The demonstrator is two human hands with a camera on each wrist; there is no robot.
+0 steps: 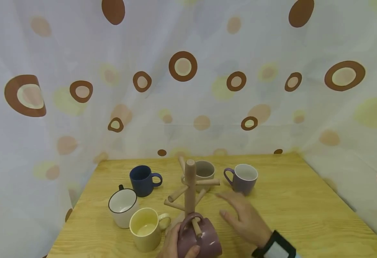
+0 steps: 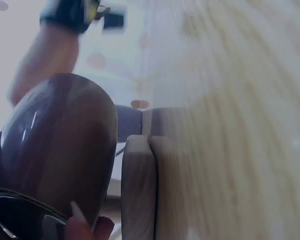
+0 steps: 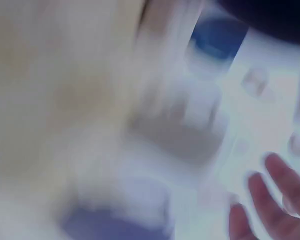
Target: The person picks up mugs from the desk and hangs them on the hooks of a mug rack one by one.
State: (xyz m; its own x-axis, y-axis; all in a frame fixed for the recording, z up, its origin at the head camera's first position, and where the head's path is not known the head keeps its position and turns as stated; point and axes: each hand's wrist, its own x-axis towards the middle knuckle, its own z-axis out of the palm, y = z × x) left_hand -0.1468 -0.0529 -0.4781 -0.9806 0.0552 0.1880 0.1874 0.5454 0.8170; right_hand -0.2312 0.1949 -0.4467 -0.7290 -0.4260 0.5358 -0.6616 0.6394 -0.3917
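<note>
A mauve mug (image 1: 204,242) lies tilted at the front of the wooden mug tree (image 1: 190,190), its handle around a lower peg. My left hand (image 1: 175,243) grips this mug, with the thumb on its side. In the left wrist view the mug (image 2: 60,145) is close, fingertips (image 2: 87,230) at its lower edge, beside the wooden base (image 2: 138,185). My right hand (image 1: 247,220) holds nothing, fingers extended, just in front of a purple mug (image 1: 244,179). The right wrist view is blurred; fingers (image 3: 277,200) are spread apart there.
A grey mug (image 1: 205,170) stands behind the tree. To the left stand a dark blue mug (image 1: 143,182), a white mug with a black rim (image 1: 124,208) and a yellow mug (image 1: 145,229), all on the wooden table (image 1: 304,204). A patterned curtain (image 1: 207,100) hangs behind.
</note>
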